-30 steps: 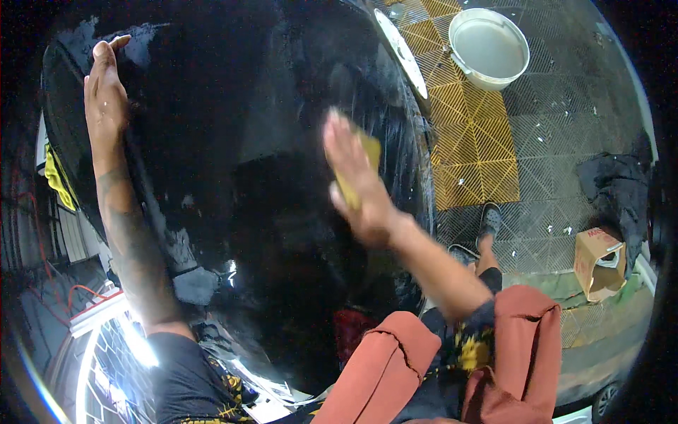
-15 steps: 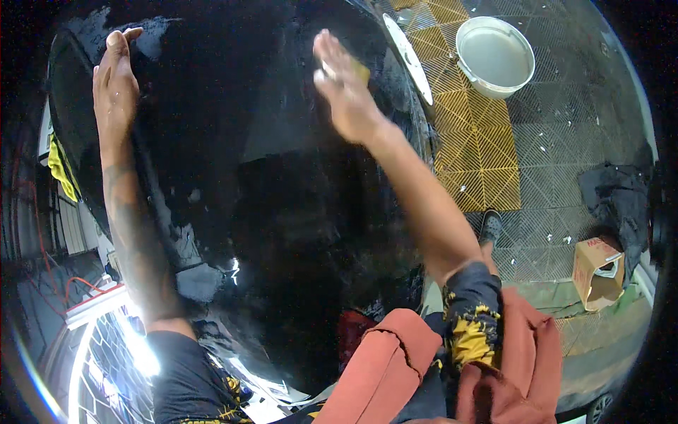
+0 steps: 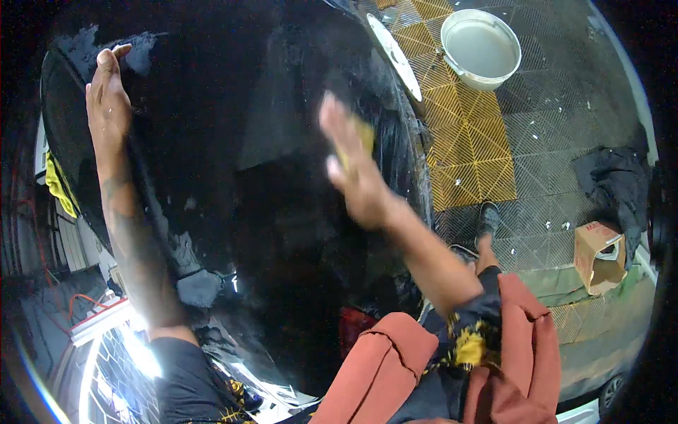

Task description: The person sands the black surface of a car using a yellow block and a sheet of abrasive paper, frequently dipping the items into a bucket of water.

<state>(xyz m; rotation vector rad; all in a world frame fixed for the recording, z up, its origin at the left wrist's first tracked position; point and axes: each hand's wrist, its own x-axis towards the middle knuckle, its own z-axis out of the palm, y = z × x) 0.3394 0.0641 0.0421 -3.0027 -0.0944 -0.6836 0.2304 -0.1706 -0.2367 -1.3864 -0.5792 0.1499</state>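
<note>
A broad, glossy black car body panel (image 3: 282, 226) fills the middle, wet-looking and marked with pale smears. My right hand (image 3: 357, 166) lies over its right half, blurred by motion, with the fingers pressing a yellow pad (image 3: 366, 134) to the surface. Most of the pad is hidden under the hand, so whether it is a sponge or a sanding block I cannot tell. Near the panel's far left edge, my left hand (image 3: 107, 102) rests with its fingers stretched out and nothing in it. Greyish patches (image 3: 200, 287) show on the panel by my left forearm.
On the right, a white bucket (image 3: 487, 85) of cloudy liquid stands on yellow and grey floor tiles (image 3: 474, 152). A white oval piece (image 3: 395, 56) sits along the panel's right edge. Beyond are an open cardboard box (image 3: 587, 247) and dark cloth (image 3: 613, 177). A yellow cloth (image 3: 58, 187) hangs far left.
My right hand has slid toward me along the panel with the yellow pad. My left hand keeps its place on the panel. The whole view has shifted slightly.
</note>
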